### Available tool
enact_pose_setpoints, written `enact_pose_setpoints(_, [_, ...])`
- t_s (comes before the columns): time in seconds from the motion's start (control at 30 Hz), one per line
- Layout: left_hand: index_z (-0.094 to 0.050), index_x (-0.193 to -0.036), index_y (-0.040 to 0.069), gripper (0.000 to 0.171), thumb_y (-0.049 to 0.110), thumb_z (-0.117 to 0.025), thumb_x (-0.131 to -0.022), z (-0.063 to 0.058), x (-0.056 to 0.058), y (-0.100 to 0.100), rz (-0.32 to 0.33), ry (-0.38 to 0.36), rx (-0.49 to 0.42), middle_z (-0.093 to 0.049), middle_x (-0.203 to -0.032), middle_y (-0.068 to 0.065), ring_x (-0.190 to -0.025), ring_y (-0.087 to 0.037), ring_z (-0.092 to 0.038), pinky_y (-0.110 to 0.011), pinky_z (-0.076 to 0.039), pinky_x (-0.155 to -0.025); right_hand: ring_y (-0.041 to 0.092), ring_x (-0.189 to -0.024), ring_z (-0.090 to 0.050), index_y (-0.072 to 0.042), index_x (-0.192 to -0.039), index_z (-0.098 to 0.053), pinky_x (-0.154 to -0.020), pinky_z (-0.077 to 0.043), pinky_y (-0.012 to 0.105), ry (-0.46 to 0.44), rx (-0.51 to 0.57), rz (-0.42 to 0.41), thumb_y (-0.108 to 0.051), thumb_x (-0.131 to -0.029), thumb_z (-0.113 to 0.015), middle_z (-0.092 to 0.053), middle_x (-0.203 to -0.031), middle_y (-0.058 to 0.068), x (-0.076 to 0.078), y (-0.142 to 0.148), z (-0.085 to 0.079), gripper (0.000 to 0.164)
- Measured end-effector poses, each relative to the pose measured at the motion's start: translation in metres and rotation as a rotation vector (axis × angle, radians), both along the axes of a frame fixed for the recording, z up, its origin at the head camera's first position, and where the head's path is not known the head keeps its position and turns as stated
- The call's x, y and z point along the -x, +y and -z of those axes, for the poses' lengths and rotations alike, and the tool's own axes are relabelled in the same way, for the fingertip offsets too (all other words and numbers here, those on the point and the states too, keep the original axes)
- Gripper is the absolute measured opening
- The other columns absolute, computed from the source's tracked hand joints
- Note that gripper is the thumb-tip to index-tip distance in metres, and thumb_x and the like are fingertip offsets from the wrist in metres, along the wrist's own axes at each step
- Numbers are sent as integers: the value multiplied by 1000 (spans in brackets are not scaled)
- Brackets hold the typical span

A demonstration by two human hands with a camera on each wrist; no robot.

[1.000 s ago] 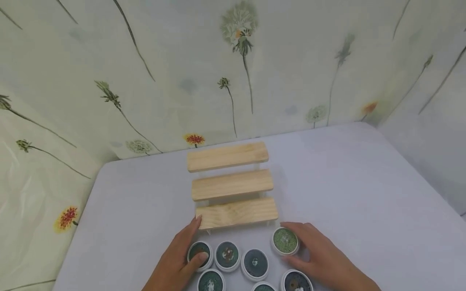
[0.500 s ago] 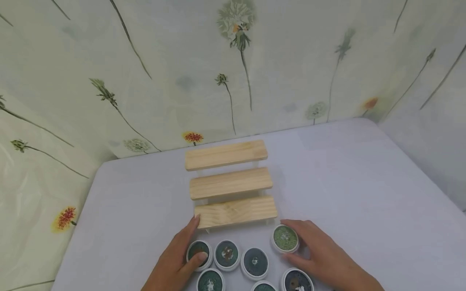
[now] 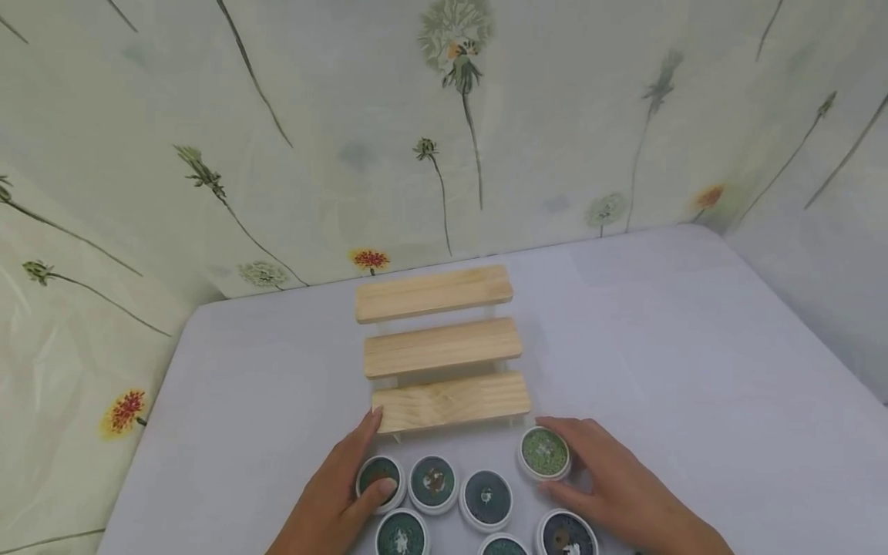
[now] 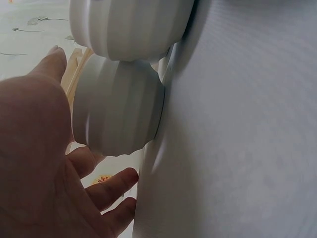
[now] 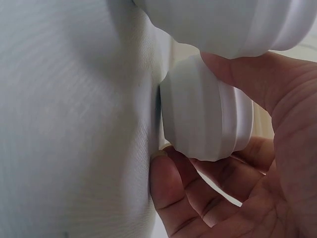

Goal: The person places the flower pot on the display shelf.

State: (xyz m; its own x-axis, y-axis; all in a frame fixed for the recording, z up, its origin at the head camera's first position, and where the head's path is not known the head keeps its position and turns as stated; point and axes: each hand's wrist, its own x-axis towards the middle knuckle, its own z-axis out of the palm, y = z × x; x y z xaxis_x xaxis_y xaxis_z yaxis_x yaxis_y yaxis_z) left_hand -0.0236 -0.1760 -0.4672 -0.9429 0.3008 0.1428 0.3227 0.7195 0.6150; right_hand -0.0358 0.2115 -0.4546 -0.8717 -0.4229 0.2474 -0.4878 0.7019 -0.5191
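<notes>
— Floral wallpaper backs a pale table (image 3: 694, 370) in the head view, with a three-step wooden rack (image 3: 444, 348) at its middle. Where do the hands sit?

— Just in front of the lowest step. The right hand (image 3: 617, 486) curls round a light green tin (image 3: 544, 453), thumb on the near side, fingers along the far side. The left hand (image 3: 340, 493) cups a dark tin (image 3: 379, 475), thumb on its lid, a fingertip touching the step's left end.

— Which way must the tins go?

— Away from the person; the rack's steps run left to right, directly beyond both hands. The right hand's tin lies nearest the step's right end. Five more tins (image 3: 486, 493) lie between and below the hands.

— Left wrist view?

— Palm and fingers (image 4: 114, 186) curve about the white ribbed side of the dark tin (image 4: 119, 106).

— Right wrist?

— Thumb and fingers (image 5: 178, 193) grip the tin's wall (image 5: 203, 109).

— Any change from a second ago?

— Hardly: both grips match; only the camera shifted slightly.
</notes>
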Motion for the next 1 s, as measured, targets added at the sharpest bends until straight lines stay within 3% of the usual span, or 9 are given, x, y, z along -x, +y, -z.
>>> enact_pose_setpoints(0.17, [-21,-169,32,82,41,-68,-102,-1,0,0,-4,-11,0,-34,-168,2,-150,-30,-39,-58,-40,-114,12,-119,-61,-21,-147,-57,-98,-54,41,-9,-11,6,-40,-86,-88,-62,-132,-12,0,0,-1,71])
enact_pose_setpoints(0.43, [-22,-169,31,83,40,-69,-101,0,0,1,-5,1,6,-35,-167,1,-150,-29,-39,-57,-39,-115,13,-122,-60,-21,-146,-57,-102,-51,36,-8,-4,8,-38,-86,-88,-62,-134,-12,0,-1,0,71])
enact_pose_setpoints(0.73, [-21,-168,33,81,42,-67,-102,1,-3,-1,-20,-31,-1,-34,-168,3,-151,-31,-38,-60,-38,-115,16,-123,-62,-19,-145,-59,-100,-54,46,-30,-5,12,-44,-86,-87,-63,-135,-9,0,-3,-1,70])
enact_pose_setpoints(1.0, [-21,-168,35,82,44,-67,-102,-1,0,0,-9,-35,-7,-35,-167,1,-150,-30,-39,-59,-38,-115,17,-122,-64,-17,-143,-60,-99,-55,44,-24,13,7,-43,-86,-87,-65,-135,-8,2,-3,-5,69])
